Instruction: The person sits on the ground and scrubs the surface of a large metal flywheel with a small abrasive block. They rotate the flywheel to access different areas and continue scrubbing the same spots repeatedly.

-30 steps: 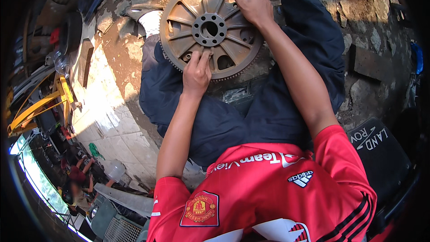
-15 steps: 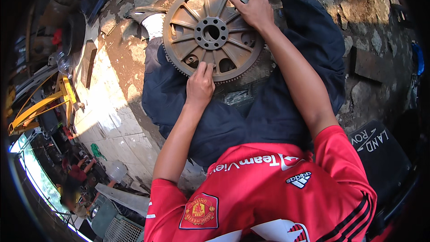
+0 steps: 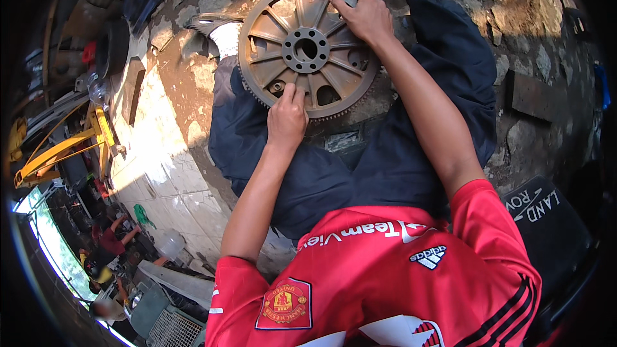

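A large, brownish metal flywheel (image 3: 257, 69) with a toothed outer edge, spokes and a bolt-holed hub stands tilted between my legs. My right hand (image 3: 370, 17) grips its upper right rim, thumb on the face and fingers over the teeth. Low on the wheel, my left hand (image 3: 287, 117) is closed over the rim, its curled fingertips against the face near a small round fitting (image 3: 277, 87). What those fingertips press on is partly hidden.
Stone paving surrounds my legs, with a dark block (image 3: 531, 97) to the right and a black panel (image 3: 543, 215) lower right. Left are a yellow metal frame (image 3: 64, 154), a green cloth (image 3: 143, 216) and a grey mesh-backed chair (image 3: 172, 324). Other people work at lower left.
The flywheel sits slightly further right in the picture, while both hands keep nearly the same places on it. People at lower left have shifted position.
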The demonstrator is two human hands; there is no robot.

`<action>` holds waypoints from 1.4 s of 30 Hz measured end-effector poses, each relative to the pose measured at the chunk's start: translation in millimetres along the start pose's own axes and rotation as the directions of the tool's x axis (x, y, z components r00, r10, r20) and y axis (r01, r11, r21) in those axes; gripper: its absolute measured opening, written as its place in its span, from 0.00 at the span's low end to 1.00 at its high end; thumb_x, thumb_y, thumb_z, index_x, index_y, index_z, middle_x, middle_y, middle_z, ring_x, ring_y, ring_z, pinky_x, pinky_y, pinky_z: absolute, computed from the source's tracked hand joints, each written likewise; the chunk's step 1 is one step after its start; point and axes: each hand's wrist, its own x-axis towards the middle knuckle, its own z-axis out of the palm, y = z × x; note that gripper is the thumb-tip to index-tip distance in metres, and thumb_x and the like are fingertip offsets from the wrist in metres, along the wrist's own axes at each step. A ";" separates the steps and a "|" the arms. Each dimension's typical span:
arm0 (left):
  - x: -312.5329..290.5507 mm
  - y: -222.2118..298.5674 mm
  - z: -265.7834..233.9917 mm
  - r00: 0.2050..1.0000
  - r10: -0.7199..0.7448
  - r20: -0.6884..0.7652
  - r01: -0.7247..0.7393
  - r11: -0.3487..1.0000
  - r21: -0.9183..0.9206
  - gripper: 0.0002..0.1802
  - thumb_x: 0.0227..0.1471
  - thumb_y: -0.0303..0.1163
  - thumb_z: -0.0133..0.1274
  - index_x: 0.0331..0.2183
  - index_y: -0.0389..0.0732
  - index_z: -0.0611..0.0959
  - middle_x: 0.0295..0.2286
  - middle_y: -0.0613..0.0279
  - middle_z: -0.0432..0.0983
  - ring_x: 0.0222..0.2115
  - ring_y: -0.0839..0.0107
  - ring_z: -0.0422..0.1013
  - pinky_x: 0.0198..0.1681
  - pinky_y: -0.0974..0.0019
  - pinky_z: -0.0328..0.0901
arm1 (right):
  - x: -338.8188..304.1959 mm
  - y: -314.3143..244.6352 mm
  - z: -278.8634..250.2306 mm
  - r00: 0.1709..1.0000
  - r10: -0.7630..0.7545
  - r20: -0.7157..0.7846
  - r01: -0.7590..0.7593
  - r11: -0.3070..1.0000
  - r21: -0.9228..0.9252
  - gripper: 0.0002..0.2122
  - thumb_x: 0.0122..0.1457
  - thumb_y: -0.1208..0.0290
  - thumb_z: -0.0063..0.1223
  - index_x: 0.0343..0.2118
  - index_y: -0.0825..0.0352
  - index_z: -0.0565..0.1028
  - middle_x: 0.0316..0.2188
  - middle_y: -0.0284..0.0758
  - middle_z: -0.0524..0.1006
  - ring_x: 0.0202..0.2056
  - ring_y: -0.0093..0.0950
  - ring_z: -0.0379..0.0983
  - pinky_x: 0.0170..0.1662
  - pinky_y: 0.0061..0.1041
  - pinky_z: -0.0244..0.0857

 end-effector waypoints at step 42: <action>-40.0 -2.3 8.0 0.656 -0.736 -0.168 0.244 0.417 -0.875 0.15 0.53 0.17 0.62 0.43 0.39 0.91 0.34 0.64 0.86 0.31 0.77 0.78 0.37 0.70 0.72 | -142.1 -52.6 8.0 0.761 -0.190 0.620 -0.084 0.919 0.385 0.10 0.62 0.74 0.67 0.45 0.69 0.84 0.40 0.35 0.87 0.40 0.23 0.83 0.47 0.26 0.76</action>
